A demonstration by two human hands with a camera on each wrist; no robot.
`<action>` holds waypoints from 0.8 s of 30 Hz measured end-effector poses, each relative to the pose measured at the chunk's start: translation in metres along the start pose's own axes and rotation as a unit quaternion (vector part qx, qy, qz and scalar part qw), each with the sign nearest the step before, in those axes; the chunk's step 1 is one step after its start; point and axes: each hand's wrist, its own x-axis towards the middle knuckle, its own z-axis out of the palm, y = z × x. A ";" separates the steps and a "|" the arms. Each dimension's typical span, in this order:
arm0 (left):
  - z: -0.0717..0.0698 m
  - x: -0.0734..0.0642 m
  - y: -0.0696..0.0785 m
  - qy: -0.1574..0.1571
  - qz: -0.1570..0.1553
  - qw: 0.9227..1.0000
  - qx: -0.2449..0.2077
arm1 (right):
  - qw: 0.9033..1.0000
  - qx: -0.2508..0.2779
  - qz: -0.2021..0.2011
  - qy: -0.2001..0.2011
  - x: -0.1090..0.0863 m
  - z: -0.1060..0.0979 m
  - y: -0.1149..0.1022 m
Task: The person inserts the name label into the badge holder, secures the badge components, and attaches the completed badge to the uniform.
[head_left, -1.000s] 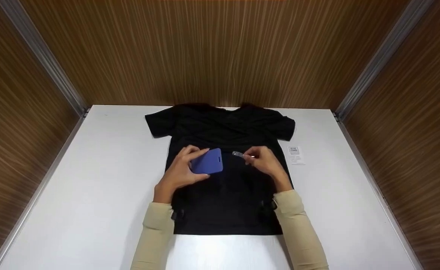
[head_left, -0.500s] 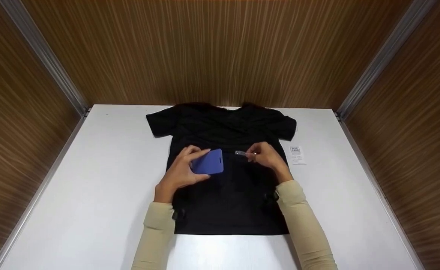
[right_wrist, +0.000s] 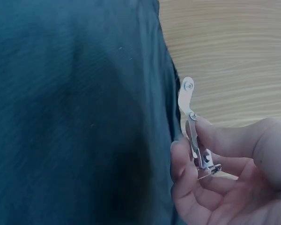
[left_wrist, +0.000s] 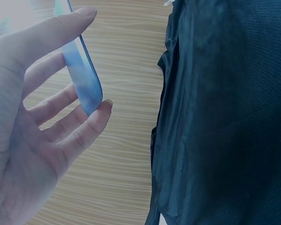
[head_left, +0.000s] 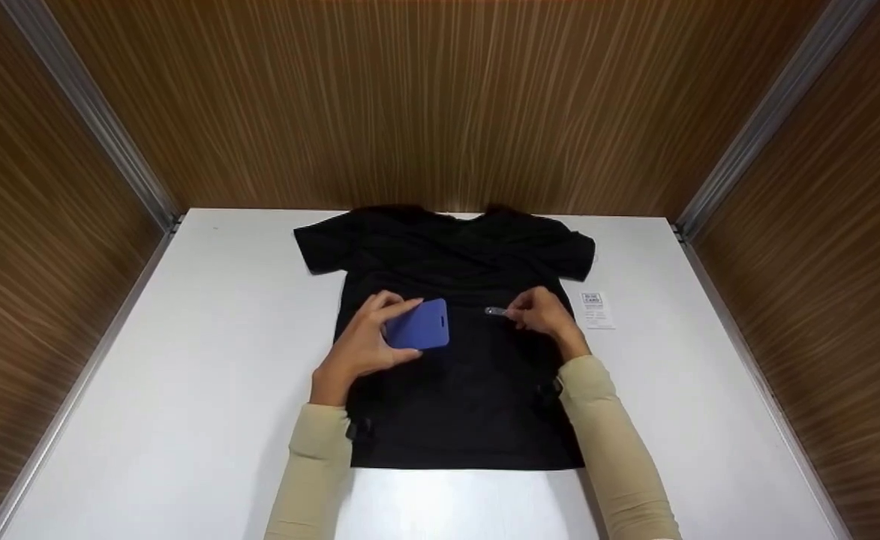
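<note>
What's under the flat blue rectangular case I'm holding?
In the head view, a black fabric T-shirt lies beneath the flat blue rectangular case, visible around it; whatever lies directly behind is covered, so unseen.

From my head view I see a white table with a black T-shirt spread flat across its middle, collar at the far edge, sleeves out to both sides, creased over the chest and smoother toward the hem. Just beside the shirt, below the sleeve on my right, I have a white printed card lying flat on the tabletop
</note>
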 end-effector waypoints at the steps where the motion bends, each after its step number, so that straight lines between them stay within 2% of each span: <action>1: 0.000 0.000 0.000 0.000 0.001 1.000 0.000 | 1.000 -0.001 0.003 0.003 0.001 0.000 0.002; 10: 0.000 0.000 0.000 -0.005 0.006 1.000 -0.004 | 0.997 -0.071 0.000 0.032 0.006 0.002 0.013; 24: 0.000 0.000 0.000 0.000 0.005 1.000 0.003 | 0.996 -0.083 0.002 0.025 0.013 0.003 0.017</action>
